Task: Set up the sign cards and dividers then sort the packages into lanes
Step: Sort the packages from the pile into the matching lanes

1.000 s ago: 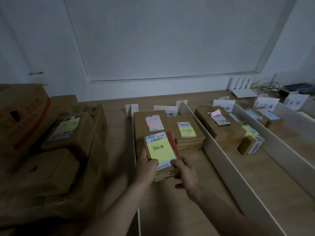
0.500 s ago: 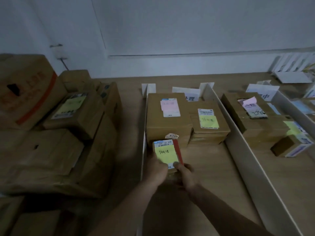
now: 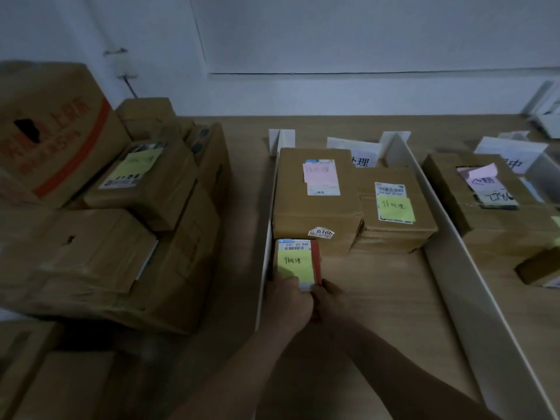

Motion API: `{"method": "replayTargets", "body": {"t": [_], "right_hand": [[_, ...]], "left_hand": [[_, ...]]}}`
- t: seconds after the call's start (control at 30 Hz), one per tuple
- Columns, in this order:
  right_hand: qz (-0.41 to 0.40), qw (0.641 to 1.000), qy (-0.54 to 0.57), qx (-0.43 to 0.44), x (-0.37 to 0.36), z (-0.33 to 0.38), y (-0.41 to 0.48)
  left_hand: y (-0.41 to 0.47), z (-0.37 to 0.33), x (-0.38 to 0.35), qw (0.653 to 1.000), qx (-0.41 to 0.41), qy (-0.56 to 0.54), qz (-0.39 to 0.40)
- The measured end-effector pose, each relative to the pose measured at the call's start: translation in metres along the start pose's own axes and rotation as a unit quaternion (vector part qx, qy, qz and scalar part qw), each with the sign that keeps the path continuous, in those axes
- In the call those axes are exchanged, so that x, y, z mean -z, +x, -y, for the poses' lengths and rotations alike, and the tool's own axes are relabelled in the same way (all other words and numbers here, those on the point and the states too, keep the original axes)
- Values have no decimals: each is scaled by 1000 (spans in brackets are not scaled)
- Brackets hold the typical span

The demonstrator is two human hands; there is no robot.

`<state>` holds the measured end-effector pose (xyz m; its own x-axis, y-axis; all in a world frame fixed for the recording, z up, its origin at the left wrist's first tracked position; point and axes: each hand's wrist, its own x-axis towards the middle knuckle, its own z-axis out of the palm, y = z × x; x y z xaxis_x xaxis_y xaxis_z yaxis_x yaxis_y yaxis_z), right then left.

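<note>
Head view: small package point(image 3: 298, 263) with a yellow note and red right edge is in the leftmost lane, just beside the left divider point(image 3: 266, 237) and close in front of the large box point(image 3: 315, 204) bearing a pink note. Left hand point(image 3: 288, 301) and right hand point(image 3: 333, 301) both grip its near end, thumbs pressed on top at the near corners; other fingers hidden, position cannot be told. Second box point(image 3: 394, 219) sits to the right, with the sign card point(image 3: 362, 153) behind it.
</note>
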<state>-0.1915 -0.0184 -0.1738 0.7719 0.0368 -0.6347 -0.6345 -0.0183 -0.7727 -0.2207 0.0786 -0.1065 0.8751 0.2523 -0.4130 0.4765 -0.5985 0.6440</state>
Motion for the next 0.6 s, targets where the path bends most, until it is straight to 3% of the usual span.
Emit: {"method": "replayTargets", "body": {"t": [0.3, 0.47, 0.6], "right_hand": [[8, 998, -45, 43, -5, 9, -14], [-8, 997, -72, 42, -11, 9, -16], [-72, 991, -96, 66, -10, 9, -19]], "left_hand": [[-5, 2, 10, 1000, -8, -6, 16], [-10, 7, 19, 997, -15, -66, 22], [-14, 10, 31, 995, -37, -87, 21]]}}
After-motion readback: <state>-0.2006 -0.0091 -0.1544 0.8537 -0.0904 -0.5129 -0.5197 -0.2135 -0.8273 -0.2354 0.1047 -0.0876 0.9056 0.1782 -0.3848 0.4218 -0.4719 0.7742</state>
